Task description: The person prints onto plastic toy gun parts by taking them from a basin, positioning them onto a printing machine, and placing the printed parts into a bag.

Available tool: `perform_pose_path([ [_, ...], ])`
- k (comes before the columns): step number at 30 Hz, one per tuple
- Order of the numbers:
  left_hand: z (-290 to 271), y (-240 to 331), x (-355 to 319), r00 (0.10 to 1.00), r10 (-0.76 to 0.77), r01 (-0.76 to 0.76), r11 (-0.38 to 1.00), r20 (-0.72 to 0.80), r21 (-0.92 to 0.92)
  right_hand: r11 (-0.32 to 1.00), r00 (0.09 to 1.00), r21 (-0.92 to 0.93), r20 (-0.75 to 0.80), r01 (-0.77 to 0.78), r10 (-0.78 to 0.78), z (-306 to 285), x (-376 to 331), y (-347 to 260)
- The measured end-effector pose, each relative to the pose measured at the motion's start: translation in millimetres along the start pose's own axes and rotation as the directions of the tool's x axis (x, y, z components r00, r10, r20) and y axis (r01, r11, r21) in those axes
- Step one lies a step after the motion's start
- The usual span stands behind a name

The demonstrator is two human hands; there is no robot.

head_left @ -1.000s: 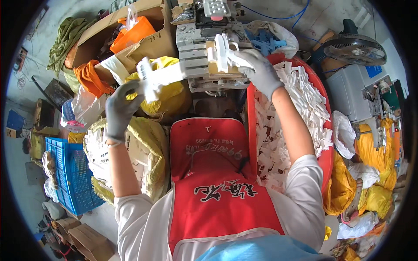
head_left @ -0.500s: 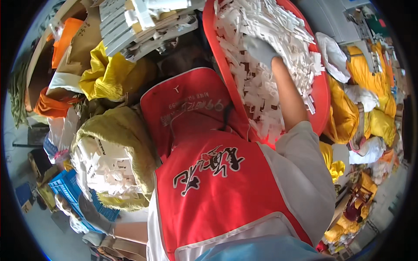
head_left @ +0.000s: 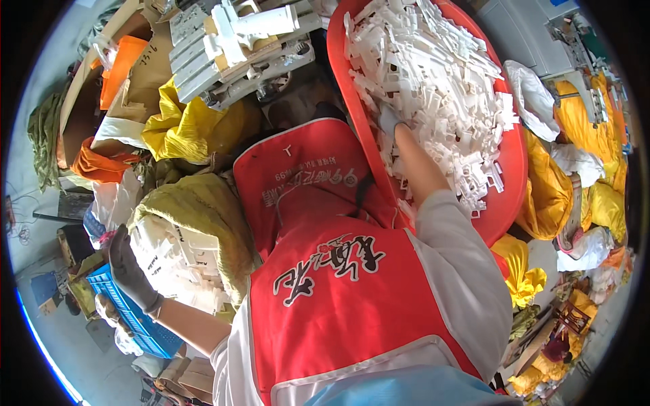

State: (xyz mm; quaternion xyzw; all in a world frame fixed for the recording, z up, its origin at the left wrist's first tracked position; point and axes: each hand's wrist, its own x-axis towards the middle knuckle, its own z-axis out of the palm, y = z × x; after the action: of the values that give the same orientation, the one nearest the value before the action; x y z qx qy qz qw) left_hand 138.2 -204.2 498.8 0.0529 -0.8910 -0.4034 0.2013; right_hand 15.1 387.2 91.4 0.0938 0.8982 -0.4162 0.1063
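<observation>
My left hand (head_left: 132, 271), in a grey glove, is raised at the left beside an olive woven sack (head_left: 203, 203). Its fingers are stretched out and nothing shows in them. The sack's mouth holds white plastic parts (head_left: 172, 250), some with dark marks. On the other side, my right hand (head_left: 390, 120), also gloved in grey, reaches into a large red tub (head_left: 506, 210) near its inner left edge. Loose white plastic pieces (head_left: 440, 88) are heaped there, several of them frame-like. The right fingers are small and partly hidden at the heap, so their grip is unclear.
A metal machine bed (head_left: 203, 51) with a white fixture stands at the far left of centre. Yellow sacks (head_left: 548, 189) line the right side. A blue plastic crate (head_left: 145, 328) sits below my left hand, and a cardboard box (head_left: 145, 64) is at the upper left.
My left hand has risen from beside the blue crate to the sack's left side. My right hand has drawn nearer and left within the tub. The view has shifted slightly.
</observation>
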Motion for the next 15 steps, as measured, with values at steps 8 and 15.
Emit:
perform_pose_path([
  [8,59.7,27.5,47.1,0.983,0.115,-0.134,0.982,0.147,0.131,0.803,0.998,0.596,-0.054,0.004,0.036,-78.3,-105.3,-87.9],
  [15,151.2,79.6,103.2,0.893,0.371,-0.392,0.919,0.257,0.036,0.557,0.987,0.830,-0.061,-0.032,0.147,-105.1,-133.9,-82.0],
])
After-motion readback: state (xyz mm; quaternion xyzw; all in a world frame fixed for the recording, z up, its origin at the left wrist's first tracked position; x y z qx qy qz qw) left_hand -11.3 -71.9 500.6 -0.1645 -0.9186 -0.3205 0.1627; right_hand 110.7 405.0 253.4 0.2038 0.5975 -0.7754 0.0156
